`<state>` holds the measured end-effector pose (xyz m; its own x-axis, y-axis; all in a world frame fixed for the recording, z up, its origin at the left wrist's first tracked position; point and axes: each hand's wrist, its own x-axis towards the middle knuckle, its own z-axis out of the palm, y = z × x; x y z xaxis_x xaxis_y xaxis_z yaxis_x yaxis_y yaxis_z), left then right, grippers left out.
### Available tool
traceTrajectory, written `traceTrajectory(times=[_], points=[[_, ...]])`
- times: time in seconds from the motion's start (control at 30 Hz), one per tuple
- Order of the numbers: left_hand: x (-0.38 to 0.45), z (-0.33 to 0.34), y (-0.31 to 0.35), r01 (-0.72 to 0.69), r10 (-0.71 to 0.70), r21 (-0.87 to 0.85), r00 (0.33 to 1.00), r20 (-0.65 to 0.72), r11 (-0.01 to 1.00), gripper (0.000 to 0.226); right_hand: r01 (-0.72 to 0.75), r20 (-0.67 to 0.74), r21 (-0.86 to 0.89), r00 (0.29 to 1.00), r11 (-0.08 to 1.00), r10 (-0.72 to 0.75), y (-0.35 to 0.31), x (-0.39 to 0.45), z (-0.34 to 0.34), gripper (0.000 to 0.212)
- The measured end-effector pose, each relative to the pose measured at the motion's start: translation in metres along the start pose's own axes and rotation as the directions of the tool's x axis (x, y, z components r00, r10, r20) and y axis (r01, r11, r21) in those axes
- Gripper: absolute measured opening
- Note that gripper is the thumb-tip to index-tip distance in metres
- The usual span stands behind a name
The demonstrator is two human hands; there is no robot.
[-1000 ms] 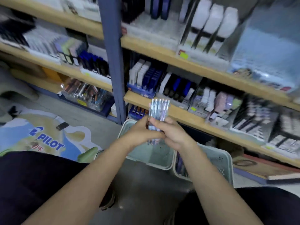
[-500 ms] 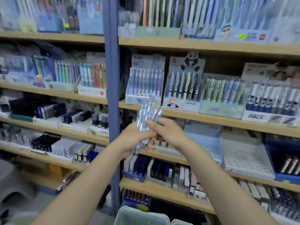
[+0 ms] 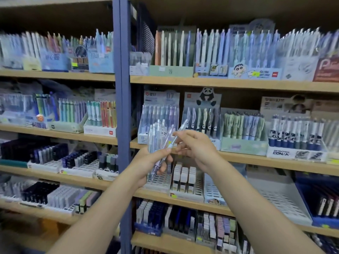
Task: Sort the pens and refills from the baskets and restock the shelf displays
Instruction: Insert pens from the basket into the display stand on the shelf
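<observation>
Nearest, left hand [image 3: 146, 162] wrapped around a fan of clear pens [image 3: 157, 142], fingers and thumb curled tight at the lower barrels, tips splayed upward; held that way, probably, to keep the bunch upright and easy to pick from. Just beside it, right hand [image 3: 194, 145] pinching a single pen [image 3: 176, 138] between thumb and fingertips, tilted away from the bunch, seemingly being drawn out for placing. Directly behind, on the shelf [image 3: 238, 156], a display box [image 3: 158, 114] of similar pale pens, likely the destination, panda box [image 3: 201, 114] touching its right side. Little spare room there: rows packed close, shelf above hanging low over the card backs, blue upright [image 3: 122, 125] close at the left. Open approach only from the front. Baskets out of view.
</observation>
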<state>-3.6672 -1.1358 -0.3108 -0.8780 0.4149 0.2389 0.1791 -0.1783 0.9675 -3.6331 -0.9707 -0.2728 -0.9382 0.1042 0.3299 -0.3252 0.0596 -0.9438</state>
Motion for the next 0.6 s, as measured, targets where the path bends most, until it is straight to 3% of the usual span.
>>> traceTrajectory(times=[0.17,0.3,0.47,0.6], points=[[0.012,-0.006,-0.001,-0.004,0.005,0.004,1.0,-0.022,1.0,0.028,-0.022,0.066,-0.056,0.998,0.998,0.025,0.009,0.006,0.009,0.023],[0.015,-0.012,-0.001,0.02,-0.017,0.045,0.997,-0.077,0.999,0.026,-0.015,0.01,-0.115,1.0,0.993,0.016,0.013,0.014,0.013,0.02],[0.034,-0.037,-0.012,0.015,-0.008,0.024,0.964,-0.266,1.0,0.028,0.009,-0.123,-0.111,0.992,0.994,-0.023,0.012,0.034,0.005,0.019],[0.051,-0.052,-0.015,-0.055,0.053,0.008,0.895,-0.444,0.998,0.031,0.036,-0.2,-0.149,0.978,0.988,-0.066,0.014,0.052,0.0,0.015]])
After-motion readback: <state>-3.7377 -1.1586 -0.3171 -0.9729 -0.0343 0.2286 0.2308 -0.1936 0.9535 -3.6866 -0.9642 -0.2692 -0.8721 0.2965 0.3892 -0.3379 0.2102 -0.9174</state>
